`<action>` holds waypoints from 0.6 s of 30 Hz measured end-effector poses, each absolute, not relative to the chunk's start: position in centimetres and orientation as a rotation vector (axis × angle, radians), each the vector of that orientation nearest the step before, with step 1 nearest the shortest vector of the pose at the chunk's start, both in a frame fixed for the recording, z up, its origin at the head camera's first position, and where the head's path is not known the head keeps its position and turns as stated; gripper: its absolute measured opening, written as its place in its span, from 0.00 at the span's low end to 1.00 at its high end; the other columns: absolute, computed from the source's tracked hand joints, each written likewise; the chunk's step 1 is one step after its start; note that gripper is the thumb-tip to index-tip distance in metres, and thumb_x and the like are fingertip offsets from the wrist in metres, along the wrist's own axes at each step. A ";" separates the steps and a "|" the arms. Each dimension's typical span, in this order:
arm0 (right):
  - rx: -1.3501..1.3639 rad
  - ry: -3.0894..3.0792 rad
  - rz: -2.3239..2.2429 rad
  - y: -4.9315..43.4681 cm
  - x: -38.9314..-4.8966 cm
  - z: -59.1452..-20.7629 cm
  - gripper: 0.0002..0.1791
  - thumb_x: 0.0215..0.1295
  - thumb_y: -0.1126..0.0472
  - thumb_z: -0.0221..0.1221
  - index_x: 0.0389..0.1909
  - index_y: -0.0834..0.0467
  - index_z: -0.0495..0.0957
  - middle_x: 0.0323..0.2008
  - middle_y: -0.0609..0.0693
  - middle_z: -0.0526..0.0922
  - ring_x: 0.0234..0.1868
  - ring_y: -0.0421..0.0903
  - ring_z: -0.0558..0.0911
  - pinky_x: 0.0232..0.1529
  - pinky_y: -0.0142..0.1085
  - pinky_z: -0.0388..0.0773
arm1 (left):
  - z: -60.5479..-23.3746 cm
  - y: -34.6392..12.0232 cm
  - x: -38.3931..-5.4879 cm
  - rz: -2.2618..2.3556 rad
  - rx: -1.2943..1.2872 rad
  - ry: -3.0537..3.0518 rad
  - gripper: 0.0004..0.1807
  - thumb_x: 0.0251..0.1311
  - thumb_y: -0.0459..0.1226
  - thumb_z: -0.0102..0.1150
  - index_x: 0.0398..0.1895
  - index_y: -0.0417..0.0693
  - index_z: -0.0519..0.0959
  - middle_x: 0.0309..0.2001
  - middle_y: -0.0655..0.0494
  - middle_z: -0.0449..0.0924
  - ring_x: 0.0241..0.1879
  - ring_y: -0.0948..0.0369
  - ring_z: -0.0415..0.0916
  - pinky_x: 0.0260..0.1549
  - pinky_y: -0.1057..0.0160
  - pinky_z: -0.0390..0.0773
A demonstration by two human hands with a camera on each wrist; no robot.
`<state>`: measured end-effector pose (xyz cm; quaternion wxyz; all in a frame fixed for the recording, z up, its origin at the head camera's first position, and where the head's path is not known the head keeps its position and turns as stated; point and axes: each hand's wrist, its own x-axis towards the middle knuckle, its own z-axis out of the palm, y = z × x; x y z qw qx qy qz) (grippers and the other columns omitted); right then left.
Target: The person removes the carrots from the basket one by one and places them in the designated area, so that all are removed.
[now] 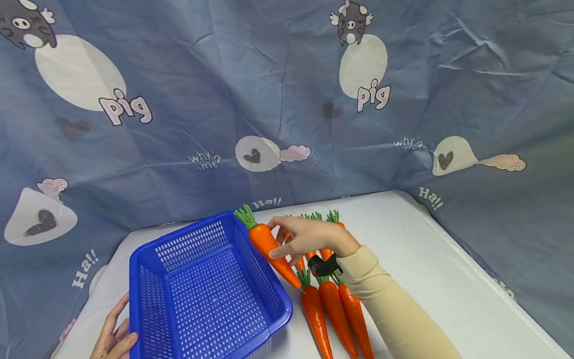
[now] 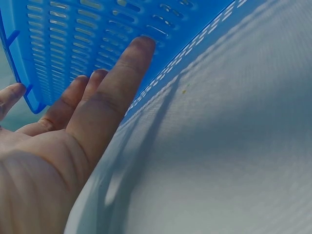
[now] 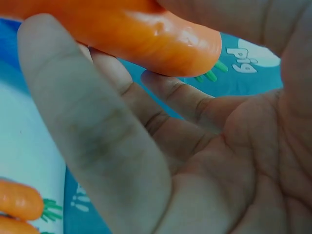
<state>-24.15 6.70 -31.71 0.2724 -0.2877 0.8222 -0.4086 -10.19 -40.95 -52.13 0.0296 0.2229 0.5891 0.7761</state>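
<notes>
My right hand (image 1: 309, 234) pinches an orange carrot (image 1: 264, 239) with a green leafy top, thumb on the near side. It hangs tilted over the right rim of a blue perforated plastic basket (image 1: 215, 304), leafy end toward the basket. The right wrist view shows the thick part of the carrot (image 3: 146, 39) between thumb and fingers. At the basket's left side, my left hand (image 1: 112, 336) touches the outer wall. In the left wrist view its fingers (image 2: 117, 92) lie fairly straight against the slotted wall. Nothing lies on the visible basket floor.
Three carrots (image 1: 336, 311) lie side by side on the white tabletop (image 1: 417, 259), right of the basket. Behind them several more carrots (image 1: 310, 257) are partly hidden by my right hand and its black wrist strap (image 1: 324, 266). A blue printed cloth (image 1: 287, 99) hangs behind the table.
</notes>
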 end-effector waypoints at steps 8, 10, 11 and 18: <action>-0.708 2.218 -1.191 9.9 -24.3 -31.8 0.33 0.71 0.56 0.71 0.71 0.56 0.67 0.49 0.58 0.78 0.37 0.51 0.88 0.43 0.48 0.92 | -52.0 -41.0 -10.1 2.377 0.671 1.848 0.44 0.79 0.22 0.28 0.85 0.78 0.50 0.65 0.71 0.83 0.58 0.63 0.87 0.45 0.54 0.91; -0.702 2.237 -1.196 11.0 -24.4 -31.8 0.33 0.71 0.55 0.70 0.70 0.57 0.67 0.48 0.58 0.78 0.36 0.51 0.88 0.43 0.49 0.92 | -52.0 -40.9 -10.1 2.369 0.649 1.876 0.43 0.80 0.22 0.29 0.85 0.79 0.49 0.65 0.72 0.83 0.57 0.63 0.87 0.44 0.54 0.91; -0.691 2.238 -1.207 11.5 -24.4 -31.9 0.32 0.71 0.56 0.70 0.69 0.57 0.67 0.47 0.58 0.77 0.36 0.51 0.87 0.43 0.50 0.92 | -52.0 -41.0 -10.1 2.369 0.648 1.875 0.43 0.80 0.23 0.29 0.85 0.79 0.49 0.65 0.72 0.82 0.57 0.63 0.87 0.44 0.54 0.91; -0.627 2.243 -1.244 14.7 -24.5 -32.7 0.32 0.72 0.57 0.69 0.69 0.61 0.65 0.50 0.61 0.77 0.37 0.52 0.89 0.42 0.47 0.92 | -51.9 -41.0 -10.1 2.366 0.639 1.880 0.43 0.80 0.23 0.29 0.85 0.79 0.49 0.65 0.72 0.82 0.58 0.64 0.86 0.45 0.55 0.91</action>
